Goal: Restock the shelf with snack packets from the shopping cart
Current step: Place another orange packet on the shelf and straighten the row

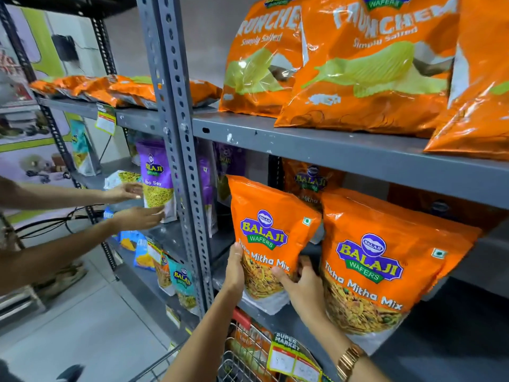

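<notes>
An orange Tikha Mitha Mix packet [268,230] stands upright on the middle grey shelf [278,319], and both my hands grip its lower part. My left hand [234,271] holds its left edge. My right hand [300,288] holds its right lower corner, thumb on the front. A second, larger-looking Tikha Mitha Mix packet [382,260] stands just to the right, touching my right hand. The wire shopping cart [242,357] is below, with more packets inside.
Orange Crunchem wafer bags [358,64] fill the upper shelf [344,153]. A grey slotted upright [176,133] stands left of my packet. Another person's two hands [132,205] handle a purple Aloo Sev packet [158,180] on the left rack. A price tag [292,359] hangs on the shelf edge.
</notes>
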Demonstrator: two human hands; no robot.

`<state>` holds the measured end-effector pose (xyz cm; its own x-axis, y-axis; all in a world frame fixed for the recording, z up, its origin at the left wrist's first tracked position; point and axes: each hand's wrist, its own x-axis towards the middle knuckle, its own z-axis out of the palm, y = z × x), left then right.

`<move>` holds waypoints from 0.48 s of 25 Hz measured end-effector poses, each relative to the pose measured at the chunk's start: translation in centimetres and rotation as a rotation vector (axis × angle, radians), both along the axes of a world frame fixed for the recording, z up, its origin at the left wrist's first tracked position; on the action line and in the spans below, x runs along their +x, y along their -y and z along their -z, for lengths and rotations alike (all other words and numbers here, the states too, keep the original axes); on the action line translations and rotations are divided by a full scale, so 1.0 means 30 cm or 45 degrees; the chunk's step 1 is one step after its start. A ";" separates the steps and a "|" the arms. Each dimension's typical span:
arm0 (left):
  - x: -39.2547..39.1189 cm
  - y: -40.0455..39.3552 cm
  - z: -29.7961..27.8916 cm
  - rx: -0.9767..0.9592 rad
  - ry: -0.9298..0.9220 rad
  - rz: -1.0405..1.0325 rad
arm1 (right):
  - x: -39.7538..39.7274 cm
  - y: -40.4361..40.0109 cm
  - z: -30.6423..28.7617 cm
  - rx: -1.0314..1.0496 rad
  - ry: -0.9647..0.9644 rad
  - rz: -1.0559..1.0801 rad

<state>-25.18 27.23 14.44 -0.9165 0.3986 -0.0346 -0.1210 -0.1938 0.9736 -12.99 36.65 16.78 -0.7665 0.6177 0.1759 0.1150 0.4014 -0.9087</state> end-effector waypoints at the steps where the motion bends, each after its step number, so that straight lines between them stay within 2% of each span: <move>1: -0.020 -0.004 0.001 0.005 0.001 -0.009 | -0.021 -0.005 0.000 -0.010 -0.007 -0.009; 12: -0.138 -0.036 0.019 0.063 0.029 -0.036 | -0.147 -0.048 0.017 -0.007 -0.006 -0.047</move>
<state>-29.34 28.31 13.87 -0.9265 0.3746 -0.0364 -0.1368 -0.2451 0.9598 -17.40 38.09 16.28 -0.7877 0.5902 0.1764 0.0958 0.4002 -0.9114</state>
